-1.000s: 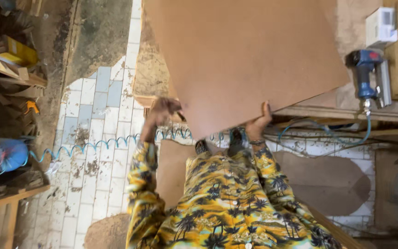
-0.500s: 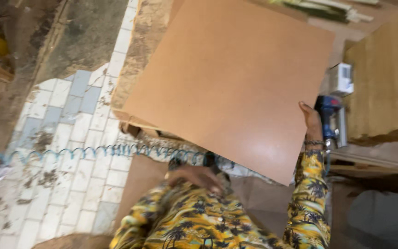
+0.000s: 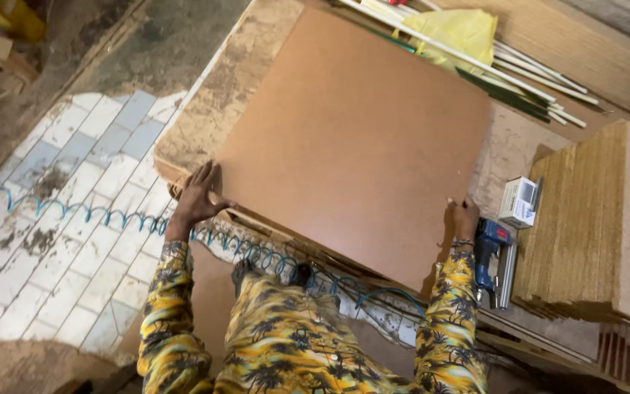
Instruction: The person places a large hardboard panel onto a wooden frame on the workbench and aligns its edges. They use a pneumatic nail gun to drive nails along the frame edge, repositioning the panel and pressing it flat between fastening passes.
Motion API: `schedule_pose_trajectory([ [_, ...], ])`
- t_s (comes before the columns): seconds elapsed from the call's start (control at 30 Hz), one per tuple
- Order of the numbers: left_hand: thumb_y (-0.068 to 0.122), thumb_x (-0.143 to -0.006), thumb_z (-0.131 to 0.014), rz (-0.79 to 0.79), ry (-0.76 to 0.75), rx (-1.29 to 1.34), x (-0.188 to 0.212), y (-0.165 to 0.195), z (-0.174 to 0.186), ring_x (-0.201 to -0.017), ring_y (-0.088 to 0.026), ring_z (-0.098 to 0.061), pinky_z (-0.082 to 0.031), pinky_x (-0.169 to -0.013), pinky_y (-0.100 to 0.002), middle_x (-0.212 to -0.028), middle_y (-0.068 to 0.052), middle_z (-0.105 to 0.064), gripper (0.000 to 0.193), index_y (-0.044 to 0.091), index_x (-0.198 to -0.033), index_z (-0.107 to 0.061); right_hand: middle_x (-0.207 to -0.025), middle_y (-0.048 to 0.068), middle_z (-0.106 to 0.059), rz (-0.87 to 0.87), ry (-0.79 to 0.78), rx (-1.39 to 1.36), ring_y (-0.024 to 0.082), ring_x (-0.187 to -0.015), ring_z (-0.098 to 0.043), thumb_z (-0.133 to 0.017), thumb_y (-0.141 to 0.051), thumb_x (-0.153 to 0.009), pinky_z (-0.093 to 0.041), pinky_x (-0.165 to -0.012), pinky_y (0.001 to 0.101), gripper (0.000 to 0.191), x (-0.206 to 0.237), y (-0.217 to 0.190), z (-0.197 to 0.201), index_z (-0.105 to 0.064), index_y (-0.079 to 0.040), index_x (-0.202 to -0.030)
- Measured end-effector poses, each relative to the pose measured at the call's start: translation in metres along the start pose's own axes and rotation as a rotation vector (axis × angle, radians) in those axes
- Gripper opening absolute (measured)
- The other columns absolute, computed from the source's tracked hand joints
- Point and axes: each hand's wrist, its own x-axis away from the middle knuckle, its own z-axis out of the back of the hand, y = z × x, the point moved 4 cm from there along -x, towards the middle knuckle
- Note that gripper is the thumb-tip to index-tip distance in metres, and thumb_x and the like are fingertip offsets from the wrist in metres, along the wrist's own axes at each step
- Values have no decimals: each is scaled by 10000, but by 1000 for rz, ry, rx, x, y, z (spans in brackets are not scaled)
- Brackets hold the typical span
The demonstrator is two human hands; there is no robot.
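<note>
A large square brown hardboard panel (image 3: pixel 355 142) lies flat on a dusty workbench (image 3: pixel 216 95). My left hand (image 3: pixel 197 195) grips the panel's near left edge, fingers spread on its face. At the near right corner, my right hand (image 3: pixel 465 217) holds the panel's edge. Both arms wear yellow patterned sleeves.
A blue nail gun (image 3: pixel 496 259) and a small white box (image 3: pixel 519 202) lie right of my right hand. A stack of chipboard blocks (image 3: pixel 596 222) stands at the right. White rods (image 3: pixel 475 62) and a yellow bag (image 3: pixel 461 33) lie behind. A blue coiled hose (image 3: pixel 111 217) crosses the tiled floor.
The panel has come down from a raised, tilted hold to lie flat on the bench. My left hand has moved from under the panel to its near left edge.
</note>
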Motion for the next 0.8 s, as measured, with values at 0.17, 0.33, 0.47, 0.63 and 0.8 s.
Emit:
schedule_pose_trajectory([
  [0.17, 475, -630, -898, -15, 134, 40, 8, 8, -1, -1419, -405, -471, -365, -1166, -499, -1567, -222, -467, 1027, 68, -1495, -523, -844, 16, -716, 8, 18, -29, 72, -748, -580, -813, -135, -876, -487, -671, 288, 219, -18, 4, 7, -752, -8, -1043],
  [0.33, 429, -628, -932, 58, 218, 16, 4, 8, -9, -1402, -383, -499, -371, -1163, -511, -1551, -185, -508, 964, 110, -1464, -575, -806, 48, -707, 59, 5, 43, 74, -729, -535, -829, -177, -876, -471, -641, 315, 252, -38, -2, 1, -729, 27, -985],
  [0.47, 433, -635, -932, 82, 228, -24, 7, 1, -19, -1406, -347, -515, -365, -1149, -528, -1541, -186, -527, 949, 103, -1457, -594, -738, 50, -675, 84, -8, 157, 91, -635, -561, -846, -218, -829, -457, -593, 330, 283, -45, 1, 2, -721, 5, -951],
  [0.63, 479, -583, -937, 133, 266, 60, 6, -5, -26, -1342, -312, -580, -417, -1134, -480, -1477, -202, -573, 902, 114, -1361, -664, -657, 148, -560, 54, 43, 267, 104, -689, -409, -902, -251, -860, -417, -586, 377, 419, -47, -2, 5, -620, 55, -814],
  [0.8, 482, -603, -932, 97, 311, 36, 6, -1, -26, -1311, -329, -595, -405, -1122, -504, -1460, -232, -585, 886, 80, -1354, -685, -717, 147, -557, 27, 74, 271, 111, -683, -451, -909, -259, -870, -437, -593, 374, 413, -43, -10, 3, -638, 53, -882],
])
